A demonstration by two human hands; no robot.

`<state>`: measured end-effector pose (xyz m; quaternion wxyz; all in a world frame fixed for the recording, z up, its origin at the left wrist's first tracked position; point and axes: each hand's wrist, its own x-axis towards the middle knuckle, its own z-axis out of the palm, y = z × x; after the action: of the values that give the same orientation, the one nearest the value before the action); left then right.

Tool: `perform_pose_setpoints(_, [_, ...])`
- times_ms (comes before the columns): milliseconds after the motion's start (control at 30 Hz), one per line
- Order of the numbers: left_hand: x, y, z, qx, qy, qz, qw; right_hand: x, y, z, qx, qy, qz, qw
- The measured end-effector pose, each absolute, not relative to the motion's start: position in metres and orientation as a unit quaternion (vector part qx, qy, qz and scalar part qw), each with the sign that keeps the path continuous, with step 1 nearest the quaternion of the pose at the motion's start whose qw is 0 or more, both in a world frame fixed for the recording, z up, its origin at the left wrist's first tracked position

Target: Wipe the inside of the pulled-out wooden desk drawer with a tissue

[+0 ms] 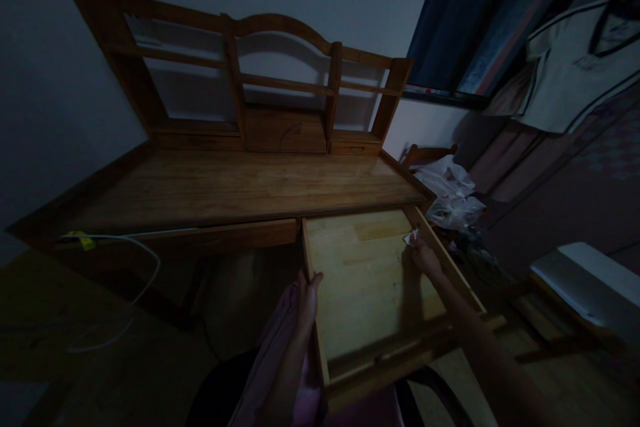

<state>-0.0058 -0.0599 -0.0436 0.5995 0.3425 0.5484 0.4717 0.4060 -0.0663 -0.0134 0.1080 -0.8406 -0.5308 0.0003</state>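
A wooden desk (240,183) with a shelf hutch (250,87) stands against the wall. Its right drawer (365,280) is pulled out and its pale bottom is bare. My left hand (306,293) rests on the drawer's left side wall, thumb over the rim. My right hand (424,255) reaches into the drawer near its right wall, fingers closed on a small white cloth or tissue (411,236) pressed to the drawer bottom.
A white cable (135,247) with a yellow tag hangs off the desk's front left. Plastic bags (450,193) and a wooden chair (425,155) sit to the right of the desk. A white flat object (585,280) lies further right. The room is dim.
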Motion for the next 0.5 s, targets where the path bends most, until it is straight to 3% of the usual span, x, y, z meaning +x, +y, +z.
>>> perform_pose_setpoints(200, [-0.005,-0.059,-0.044,0.325,0.528,0.466,0.631,0.396,-0.061,-0.01,-0.853,-0.516,-0.006,0.073])
perform_pose_setpoints(500, [-0.008,-0.063,-0.035,0.346,0.543,0.478,0.597,0.395,-0.058,-0.006,-0.839,-0.544,-0.015,0.013])
